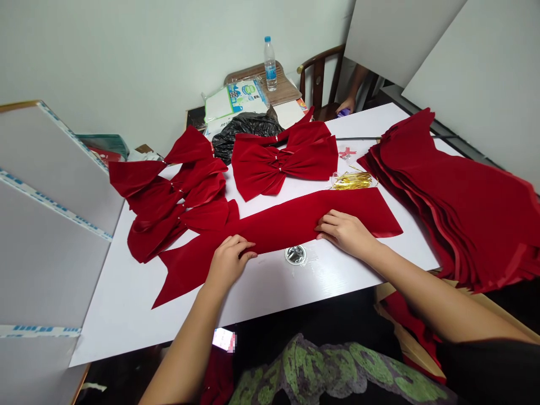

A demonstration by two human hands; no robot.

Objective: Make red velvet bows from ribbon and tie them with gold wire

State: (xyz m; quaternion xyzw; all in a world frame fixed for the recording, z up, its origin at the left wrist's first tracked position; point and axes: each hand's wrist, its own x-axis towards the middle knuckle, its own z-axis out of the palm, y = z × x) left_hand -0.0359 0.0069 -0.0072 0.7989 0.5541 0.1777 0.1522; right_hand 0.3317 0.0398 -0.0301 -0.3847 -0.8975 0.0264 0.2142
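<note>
I'm seeing a white table [126, 315] with a stack of red velvet strips [459, 197] heaped at its right — and a long velvet strip [287, 225] lying flat mid-table, the left hand [230, 261] and right hand [343, 233] resting open on it — neither one gripping.

Left hand [229, 262], right hand [345, 233] apparently flat (bare forearms [185, 349])

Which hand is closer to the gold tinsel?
Right. The right hand rests on the red velvet strip just below the gold tinsel; the left hand lies farther away along the same strip.
</note>
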